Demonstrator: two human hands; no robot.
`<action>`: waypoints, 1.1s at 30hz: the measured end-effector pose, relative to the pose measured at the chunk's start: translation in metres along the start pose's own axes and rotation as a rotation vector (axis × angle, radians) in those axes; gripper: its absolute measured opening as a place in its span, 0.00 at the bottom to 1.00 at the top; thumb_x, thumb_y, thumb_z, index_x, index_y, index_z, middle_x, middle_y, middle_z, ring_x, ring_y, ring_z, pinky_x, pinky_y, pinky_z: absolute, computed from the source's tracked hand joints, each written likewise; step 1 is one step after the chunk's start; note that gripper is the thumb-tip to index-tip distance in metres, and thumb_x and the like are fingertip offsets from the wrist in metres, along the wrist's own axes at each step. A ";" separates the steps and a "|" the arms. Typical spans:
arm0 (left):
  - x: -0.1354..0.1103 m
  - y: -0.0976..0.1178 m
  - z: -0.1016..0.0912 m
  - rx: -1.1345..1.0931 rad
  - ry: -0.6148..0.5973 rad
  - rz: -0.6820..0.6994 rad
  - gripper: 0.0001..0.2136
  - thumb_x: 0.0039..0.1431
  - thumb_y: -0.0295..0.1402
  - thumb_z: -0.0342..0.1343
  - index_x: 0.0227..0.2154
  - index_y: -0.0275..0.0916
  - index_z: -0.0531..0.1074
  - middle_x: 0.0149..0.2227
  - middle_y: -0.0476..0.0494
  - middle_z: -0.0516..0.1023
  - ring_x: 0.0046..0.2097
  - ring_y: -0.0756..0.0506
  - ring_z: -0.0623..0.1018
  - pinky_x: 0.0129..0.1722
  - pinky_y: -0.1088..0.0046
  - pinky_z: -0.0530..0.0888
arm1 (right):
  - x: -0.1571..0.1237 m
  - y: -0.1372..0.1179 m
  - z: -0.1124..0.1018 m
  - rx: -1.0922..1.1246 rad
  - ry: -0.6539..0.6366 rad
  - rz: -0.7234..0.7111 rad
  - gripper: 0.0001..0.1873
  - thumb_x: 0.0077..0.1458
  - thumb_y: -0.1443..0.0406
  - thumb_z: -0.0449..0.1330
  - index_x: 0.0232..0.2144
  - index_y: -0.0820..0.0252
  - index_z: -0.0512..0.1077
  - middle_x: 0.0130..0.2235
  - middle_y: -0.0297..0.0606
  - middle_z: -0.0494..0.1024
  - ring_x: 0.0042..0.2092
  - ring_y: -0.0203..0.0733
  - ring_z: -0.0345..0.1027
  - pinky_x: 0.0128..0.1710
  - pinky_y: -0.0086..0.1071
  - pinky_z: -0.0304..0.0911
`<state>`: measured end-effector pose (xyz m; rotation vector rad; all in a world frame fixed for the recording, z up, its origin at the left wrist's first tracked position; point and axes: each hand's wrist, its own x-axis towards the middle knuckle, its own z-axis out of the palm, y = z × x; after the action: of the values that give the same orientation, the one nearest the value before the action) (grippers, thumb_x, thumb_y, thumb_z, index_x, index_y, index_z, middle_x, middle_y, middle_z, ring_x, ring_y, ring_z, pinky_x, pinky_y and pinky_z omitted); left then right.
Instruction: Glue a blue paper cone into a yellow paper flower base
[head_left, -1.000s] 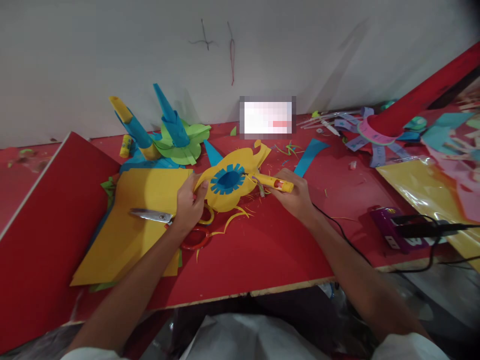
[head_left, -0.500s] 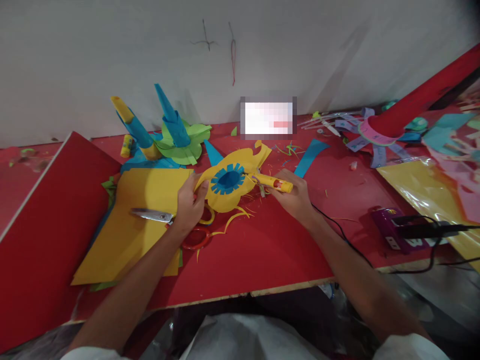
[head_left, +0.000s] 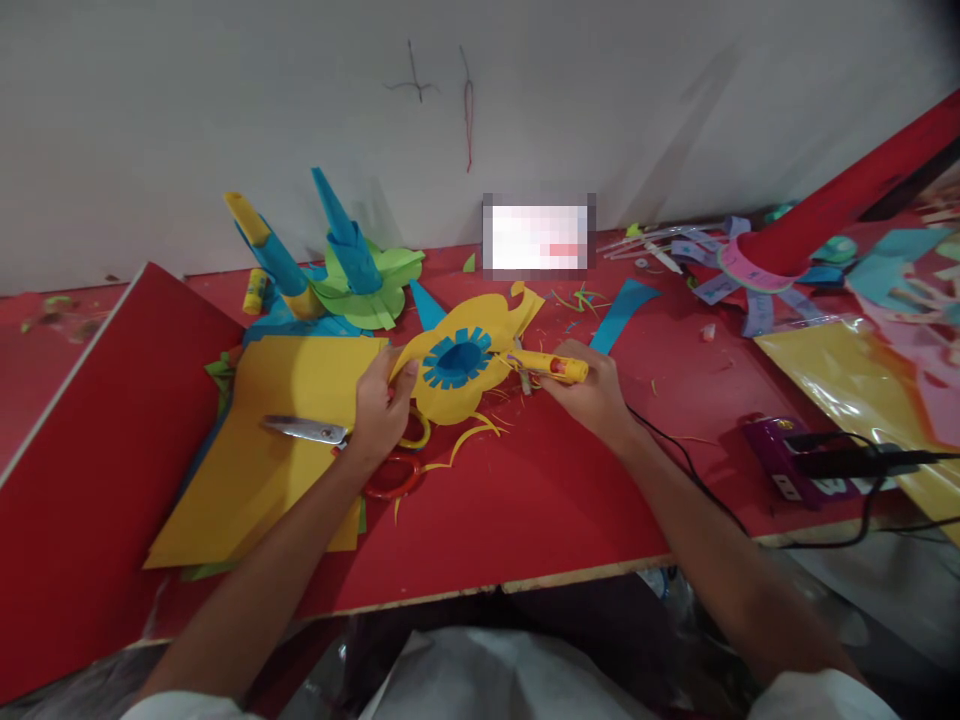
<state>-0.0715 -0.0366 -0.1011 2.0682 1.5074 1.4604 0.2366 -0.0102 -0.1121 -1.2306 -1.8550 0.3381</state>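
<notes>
My left hand (head_left: 384,402) pinches the left edge of a yellow paper flower (head_left: 448,404), keeping it above the red table. A blue paper ring with snipped tabs (head_left: 456,358) lies at the flower's centre around a dark opening. In my right hand (head_left: 592,395) is a yellow hot glue gun (head_left: 553,365), its nozzle pointing left at the right side of the blue tabs. Whether the nozzle touches the paper I cannot tell. Scissors (head_left: 315,430) with red and yellow handles lie partly under my left wrist, on a stack of yellow paper sheets (head_left: 247,470).
Rolled blue paper pieces (head_left: 356,262) stand at the back left, one on a green paper flower. A blue strip (head_left: 622,315) lies beyond my right hand. A purple power box (head_left: 787,465) with black cords sits right. A red board (head_left: 112,430) leans at left.
The glue gun's nozzle has shifted slightly right along the blue tabs. My left hand and the flower stay nearly where they were.
</notes>
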 end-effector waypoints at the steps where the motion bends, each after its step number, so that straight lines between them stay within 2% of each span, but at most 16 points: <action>1: 0.000 0.001 0.000 -0.002 -0.002 -0.005 0.16 0.75 0.46 0.51 0.48 0.39 0.77 0.40 0.42 0.82 0.42 0.44 0.82 0.45 0.67 0.80 | 0.000 0.001 0.000 -0.001 0.002 -0.004 0.14 0.52 0.65 0.65 0.23 0.54 0.63 0.26 0.30 0.67 0.27 0.37 0.60 0.28 0.32 0.53; 11: 0.001 0.001 0.000 -0.028 -0.003 -0.010 0.15 0.75 0.45 0.52 0.47 0.39 0.77 0.39 0.43 0.82 0.41 0.45 0.82 0.45 0.68 0.79 | 0.000 0.000 -0.001 0.021 -0.018 0.029 0.11 0.50 0.64 0.64 0.23 0.54 0.63 0.26 0.31 0.68 0.27 0.38 0.61 0.28 0.32 0.54; 18: 0.000 0.000 0.000 -0.036 0.011 0.001 0.15 0.74 0.44 0.53 0.48 0.40 0.77 0.39 0.43 0.82 0.41 0.44 0.82 0.45 0.68 0.79 | 0.001 0.001 0.000 0.025 -0.002 0.024 0.14 0.51 0.63 0.65 0.23 0.54 0.62 0.25 0.31 0.66 0.27 0.38 0.60 0.28 0.33 0.53; 25: 0.001 0.001 -0.001 -0.028 0.001 -0.021 0.16 0.74 0.45 0.52 0.47 0.39 0.77 0.37 0.43 0.81 0.40 0.45 0.81 0.43 0.69 0.79 | 0.001 0.002 -0.005 -0.030 0.098 -0.003 0.16 0.48 0.66 0.62 0.21 0.53 0.56 0.24 0.29 0.63 0.26 0.36 0.56 0.29 0.34 0.51; 33: 0.001 0.001 -0.001 -0.036 0.009 0.001 0.15 0.74 0.45 0.53 0.47 0.39 0.77 0.38 0.43 0.81 0.39 0.45 0.81 0.43 0.69 0.78 | -0.001 0.001 -0.002 -0.026 0.030 -0.042 0.17 0.53 0.64 0.64 0.22 0.54 0.58 0.25 0.31 0.65 0.27 0.38 0.59 0.29 0.34 0.52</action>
<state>-0.0714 -0.0366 -0.0998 2.0450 1.4717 1.4877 0.2393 -0.0115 -0.1122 -1.2059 -1.8624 0.2723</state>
